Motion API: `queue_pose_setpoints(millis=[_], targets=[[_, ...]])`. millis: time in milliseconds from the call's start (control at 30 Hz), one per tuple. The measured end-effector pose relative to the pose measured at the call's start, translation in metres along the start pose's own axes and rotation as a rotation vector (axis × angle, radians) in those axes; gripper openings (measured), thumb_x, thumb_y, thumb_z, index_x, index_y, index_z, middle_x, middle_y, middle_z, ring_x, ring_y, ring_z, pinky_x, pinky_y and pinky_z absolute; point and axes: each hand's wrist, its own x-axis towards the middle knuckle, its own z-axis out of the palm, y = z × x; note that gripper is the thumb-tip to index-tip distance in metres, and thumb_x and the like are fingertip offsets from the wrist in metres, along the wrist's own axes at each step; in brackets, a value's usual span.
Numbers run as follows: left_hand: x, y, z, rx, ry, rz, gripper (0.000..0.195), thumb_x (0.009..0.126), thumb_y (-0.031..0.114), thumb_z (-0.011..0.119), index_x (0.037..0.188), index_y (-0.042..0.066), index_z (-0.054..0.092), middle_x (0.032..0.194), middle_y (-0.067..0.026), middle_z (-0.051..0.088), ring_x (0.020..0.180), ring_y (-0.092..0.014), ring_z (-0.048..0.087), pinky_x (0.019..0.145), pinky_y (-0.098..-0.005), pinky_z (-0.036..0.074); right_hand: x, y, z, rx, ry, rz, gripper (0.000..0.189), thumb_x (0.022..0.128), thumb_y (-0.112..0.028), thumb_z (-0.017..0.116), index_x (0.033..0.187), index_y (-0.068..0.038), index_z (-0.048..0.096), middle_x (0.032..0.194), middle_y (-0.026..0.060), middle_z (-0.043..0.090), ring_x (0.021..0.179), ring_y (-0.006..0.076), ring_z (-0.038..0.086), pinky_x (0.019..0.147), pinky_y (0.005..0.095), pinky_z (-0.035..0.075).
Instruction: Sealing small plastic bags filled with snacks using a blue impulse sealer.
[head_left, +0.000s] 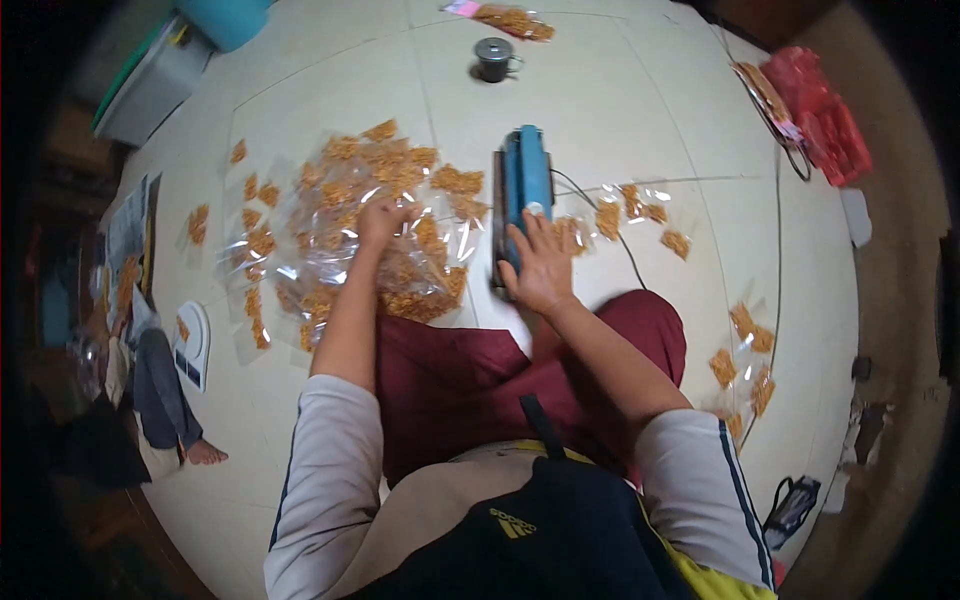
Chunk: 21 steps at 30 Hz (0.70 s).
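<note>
A heap of clear plastic bags (345, 176) with orange-brown crunchy snack pieces covers the floor at centre left. My left hand (382, 223) is over the heap with its fingers curled; whether they pinch a bag is hidden. To the right stands a blue hand impulse sealer (529, 169), its long arm pointing away from me. My right hand (543, 262) lies palm down on the sealer's near part, fingers spread. Just beyond those fingers, a small snack packet (571, 234) rests against the sealer's right side.
Filled packets (632, 202) lie right of the sealer's cord (636, 262), more packets (742, 352) farther right. A lidded metal mug (495, 60) stands ahead. At left are a white scale (192, 345), a grey bin (161, 86) and another person's leg (161, 397). Red plastic bags (821, 112) lie far right.
</note>
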Motion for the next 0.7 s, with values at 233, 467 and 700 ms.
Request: queue_pose_setpoints(millis=[233,467,700], targets=[[-0.007,-0.029,-0.012,-0.151,-0.273,0.089,0.014,0.065,0.007,0.056,0.053,0.005,0.050,0.050,0.0004,0.049,0.044,-0.008,0.043,0.043,-0.0228,0.035,-0.001,0.000,-0.002,0.033,0.104,-0.010,0.045,0.061,-0.026,0.055,0.101,-0.006,0.048,0.111,0.0163,0.042,0.106,0.0298,0.035,0.092,0.0486,0.018],[-0.030,0.010,-0.011,-0.353,0.109,0.104,0.008,0.076,0.010,0.048,0.075,0.002,0.050,0.064,-0.0025,0.051,0.055,-0.010,0.049,0.048,-0.0222,0.040,-0.002,0.004,-0.010,0.125,0.071,0.025,0.044,0.062,-0.022,0.054,0.101,-0.002,0.047,0.112,0.0183,0.041,0.108,0.0297,0.034,0.092,0.0448,0.021],[-0.059,0.071,-0.051,-0.353,0.076,0.061,0.013,0.078,0.016,0.048,0.076,0.004,0.051,0.064,-0.0016,0.051,0.056,-0.009,0.050,0.049,-0.0225,0.040,0.044,0.021,-0.036,0.912,0.068,0.280,0.037,0.071,-0.027,0.050,0.098,-0.002,0.049,0.103,0.0164,0.045,0.098,0.0270,0.041,0.079,0.0339,0.035]])
